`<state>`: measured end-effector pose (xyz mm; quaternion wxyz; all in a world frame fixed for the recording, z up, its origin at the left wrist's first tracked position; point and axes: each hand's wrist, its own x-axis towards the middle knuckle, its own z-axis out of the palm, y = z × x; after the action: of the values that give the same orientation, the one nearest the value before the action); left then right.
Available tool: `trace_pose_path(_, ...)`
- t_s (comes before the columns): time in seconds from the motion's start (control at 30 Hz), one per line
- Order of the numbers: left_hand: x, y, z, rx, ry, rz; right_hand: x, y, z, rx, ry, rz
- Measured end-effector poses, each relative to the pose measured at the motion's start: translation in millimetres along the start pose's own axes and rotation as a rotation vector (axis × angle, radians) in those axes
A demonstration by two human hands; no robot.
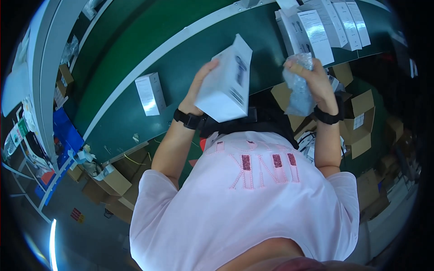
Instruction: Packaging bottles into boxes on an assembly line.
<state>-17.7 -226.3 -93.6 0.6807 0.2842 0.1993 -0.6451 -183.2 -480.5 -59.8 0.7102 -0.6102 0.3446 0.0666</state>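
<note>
My left hand [200,85] grips a white printed carton [226,83] by its left side, and the carton is tilted with a flap raised at its far end. To the right, my right hand [318,85] is closed around a bubble-wrap packet [299,92]. What the wrap contains cannot be made out. The two hands are apart, both above the near edge of the green worktable [181,67]. The inside of the carton is hidden from view.
A smaller white box [150,94] stands on the table at the left. Several white cartons [312,34] stand in a row at the far right. Opened brown cardboard boxes [361,119] sit below the table on the right, and more cardboard [115,180] lies at lower left.
</note>
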Motion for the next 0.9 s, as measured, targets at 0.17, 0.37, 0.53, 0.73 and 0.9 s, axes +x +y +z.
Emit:
trace_pose_path(0.17,-26,-10,23,1.153,0.380,0.400,11,-53,34,-0.477,-0.094,-0.252)
trace_pose_path(0.37,-92,-20,52,1.279,0.320,0.789,-13,-117,102,-0.710,-0.496,-0.426)
trace_pose_path(0.53,-105,3,5,0.477,0.009,0.437,-50,-129,146,-0.621,-0.619,-0.450)
trace_pose_path(0.73,-118,18,23,0.760,0.186,0.979,-59,-120,101,-0.597,-0.174,-0.619)
trace_pose_path(0.9,-115,0,49,1.091,0.212,1.025,-97,-202,124,0.527,-0.323,-1.176)
